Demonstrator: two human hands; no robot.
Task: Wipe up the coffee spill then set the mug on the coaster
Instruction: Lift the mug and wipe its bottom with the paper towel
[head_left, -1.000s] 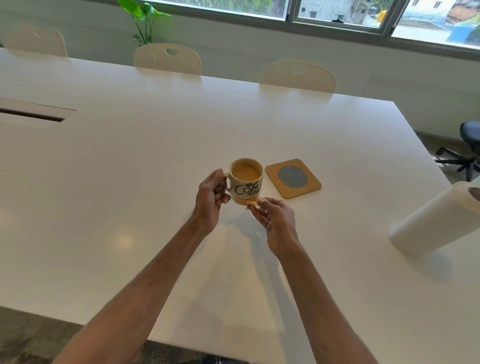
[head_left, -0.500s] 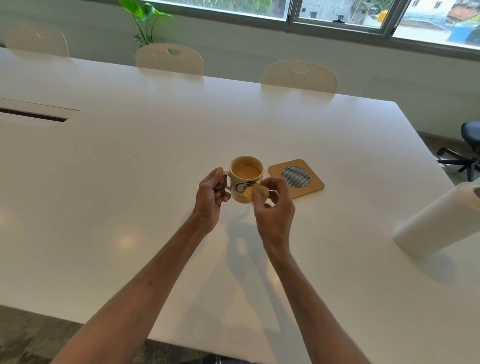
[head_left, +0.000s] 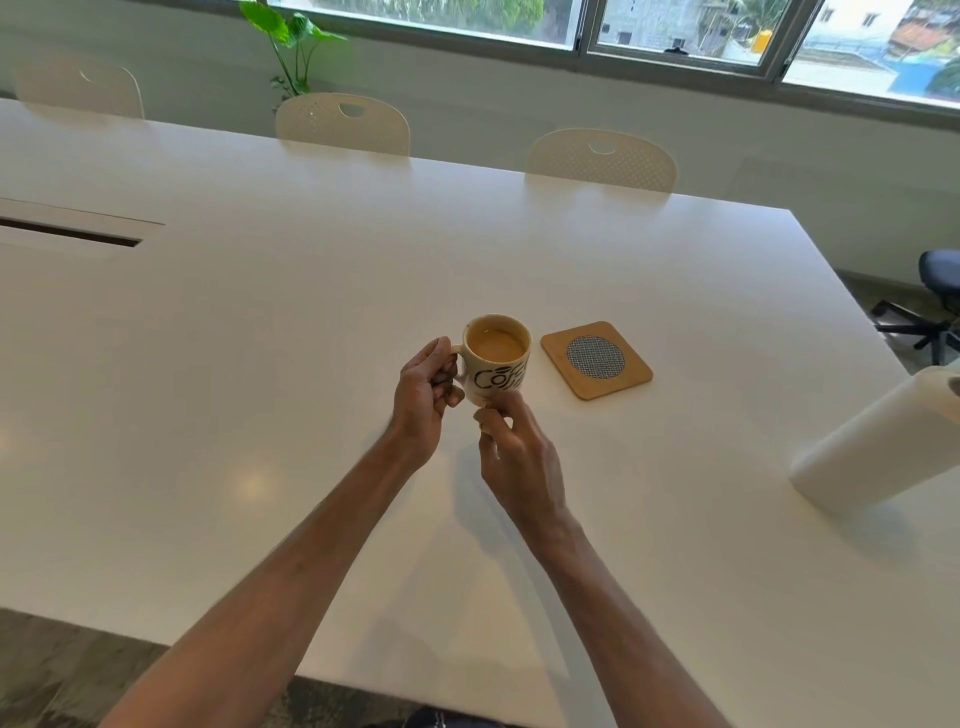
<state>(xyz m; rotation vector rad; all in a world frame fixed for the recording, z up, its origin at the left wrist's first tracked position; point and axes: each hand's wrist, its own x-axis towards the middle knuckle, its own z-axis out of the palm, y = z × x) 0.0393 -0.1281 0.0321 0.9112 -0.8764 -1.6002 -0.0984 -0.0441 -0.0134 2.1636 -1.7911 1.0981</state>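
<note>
A cream mug (head_left: 496, 364) with dark "Coffee" lettering holds milky coffee and sits near the middle of the white table (head_left: 260, 322). My left hand (head_left: 423, 395) grips its handle from the left. Whether the mug's base touches the table I cannot tell. My right hand (head_left: 519, 457) is at the mug's lower front, fingers pinched against its base on a small stained paper wad (head_left: 482, 404) that is mostly hidden. The square wooden coaster (head_left: 596, 359) with a grey mesh disc lies just right of the mug, bare. I see no spill on the table.
A white paper towel roll (head_left: 878, 447) lies on its side at the right. A cable slot (head_left: 67, 231) is set into the table at the far left. Cream chairs (head_left: 343, 122) line the far edge. A black office chair (head_left: 935, 291) stands right of the table.
My right hand went from under the mug up its front side with the stained wad, then back down to the base. My left hand has kept hold of the handle.
</note>
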